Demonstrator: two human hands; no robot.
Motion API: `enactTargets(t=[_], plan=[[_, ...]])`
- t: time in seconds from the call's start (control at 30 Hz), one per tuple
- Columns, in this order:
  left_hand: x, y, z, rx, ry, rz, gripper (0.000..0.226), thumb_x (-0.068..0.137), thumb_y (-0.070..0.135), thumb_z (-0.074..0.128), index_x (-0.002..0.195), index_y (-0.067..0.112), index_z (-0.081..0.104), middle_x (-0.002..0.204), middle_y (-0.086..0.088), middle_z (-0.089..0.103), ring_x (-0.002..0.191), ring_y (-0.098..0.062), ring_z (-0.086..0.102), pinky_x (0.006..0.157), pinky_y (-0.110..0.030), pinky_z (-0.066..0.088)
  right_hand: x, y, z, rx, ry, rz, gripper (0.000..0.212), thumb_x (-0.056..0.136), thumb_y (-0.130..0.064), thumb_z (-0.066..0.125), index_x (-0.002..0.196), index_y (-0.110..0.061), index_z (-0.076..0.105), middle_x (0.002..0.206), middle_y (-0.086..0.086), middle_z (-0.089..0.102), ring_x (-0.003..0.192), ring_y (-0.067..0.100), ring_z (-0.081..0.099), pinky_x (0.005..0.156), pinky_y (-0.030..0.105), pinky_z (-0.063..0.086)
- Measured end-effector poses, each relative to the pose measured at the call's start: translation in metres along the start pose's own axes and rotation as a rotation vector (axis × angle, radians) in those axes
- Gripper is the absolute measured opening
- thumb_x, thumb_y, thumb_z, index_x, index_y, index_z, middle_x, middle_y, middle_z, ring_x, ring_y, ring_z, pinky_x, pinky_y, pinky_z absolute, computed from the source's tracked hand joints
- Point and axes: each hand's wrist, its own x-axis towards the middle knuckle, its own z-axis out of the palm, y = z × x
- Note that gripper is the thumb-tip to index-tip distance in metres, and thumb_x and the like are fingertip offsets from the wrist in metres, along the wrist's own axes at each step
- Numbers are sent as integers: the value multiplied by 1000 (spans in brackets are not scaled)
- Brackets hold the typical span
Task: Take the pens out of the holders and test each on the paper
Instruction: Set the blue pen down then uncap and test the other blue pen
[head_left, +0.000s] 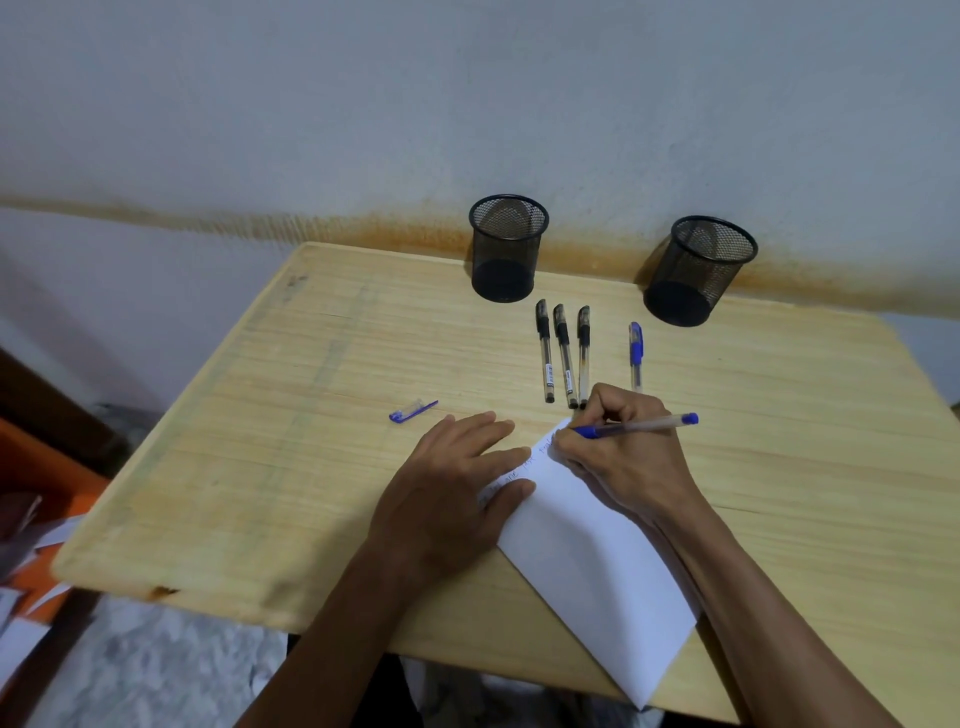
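Note:
My right hand grips a blue pen with its tip down on the white paper, near the sheet's far corner where some handwriting shows. My left hand lies flat with straight fingers pressing the paper's left edge. Three capped black pens lie side by side on the table beyond my hands, and a capped blue pen lies to their right. A loose blue cap rests left of my left hand. Two black mesh holders stand at the back with no pens visible inside.
The wooden table stands against a stained white wall. Orange and white clutter lies on the floor at the left, past the table's edge. The paper's near corner overhangs the table's front edge.

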Motion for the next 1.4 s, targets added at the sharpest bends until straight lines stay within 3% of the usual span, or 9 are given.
enactTargets(t=[0.13, 0.3, 0.53, 0.67, 0.73, 0.87, 1.1, 1.27, 1.4], plan=[[-1, 0, 1, 8, 14, 8, 36, 91, 44, 59, 113, 20, 75, 128, -3, 68, 126, -25, 58, 100, -50, 47, 0, 2, -2, 26, -16, 14, 23, 65, 5, 77, 62, -1, 54, 59, 25, 59, 49, 38, 52, 45, 48, 49], [0, -3, 3, 17, 33, 22, 36, 93, 44, 59, 113, 20, 75, 129, -4, 68, 127, -24, 58, 100, -50, 47, -3, -4, 0, 36, -5, 11, 20, 67, 9, 74, 65, 3, 54, 56, 22, 59, 46, 23, 54, 43, 42, 48], [-1, -2, 1, -27, -19, -23, 39, 93, 48, 55, 116, 23, 74, 131, 0, 66, 132, -19, 54, 105, -49, 43, -4, -15, -22, 616, 18, 221, 25, 84, 22, 57, 72, 0, 53, 51, 13, 55, 46, 22, 47, 52, 33, 49], [1, 7, -11, -151, -15, -136, 42, 92, 49, 56, 122, 23, 70, 129, 8, 66, 130, -7, 52, 107, -42, 43, -18, -26, -35, 587, 114, 150, 17, 85, 16, 63, 81, 0, 58, 55, 8, 62, 46, 16, 50, 46, 23, 47], [1, 10, -20, -195, 120, -149, 32, 92, 35, 64, 116, 16, 73, 122, 3, 71, 121, -12, 59, 101, -42, 48, -27, -29, -40, 509, 118, 115, 18, 84, 14, 67, 78, -2, 59, 64, 8, 69, 52, 14, 58, 50, 23, 51], [2, -2, -32, 55, 331, -259, 24, 89, 19, 65, 111, 10, 72, 117, -8, 71, 111, -28, 62, 98, -45, 48, -46, -25, -50, 456, 140, 137, 15, 80, 9, 74, 78, -4, 68, 76, 9, 75, 66, 12, 69, 57, 23, 55], [3, -25, -43, 238, 185, -438, 9, 89, 18, 62, 87, 15, 70, 76, 9, 53, 83, -28, 60, 79, -43, 46, -71, -21, -57, 549, 217, 264, 14, 76, 3, 82, 84, -8, 79, 87, 10, 80, 77, 19, 74, 62, 22, 57], [3, -19, -45, 203, 230, -386, 12, 90, 17, 65, 80, 14, 71, 75, 7, 61, 79, -27, 61, 77, -44, 47, -80, -27, -59, 495, 231, 197, 12, 75, 1, 83, 82, -6, 76, 80, 8, 79, 73, 15, 74, 61, 24, 57], [5, 4, -49, -28, 249, -386, 19, 87, 28, 57, 87, 15, 70, 93, 6, 69, 94, -19, 60, 79, -28, 42, -84, -33, -63, 468, 216, 171, 15, 73, 3, 83, 83, -7, 78, 83, 5, 80, 74, 15, 74, 64, 23, 58]])
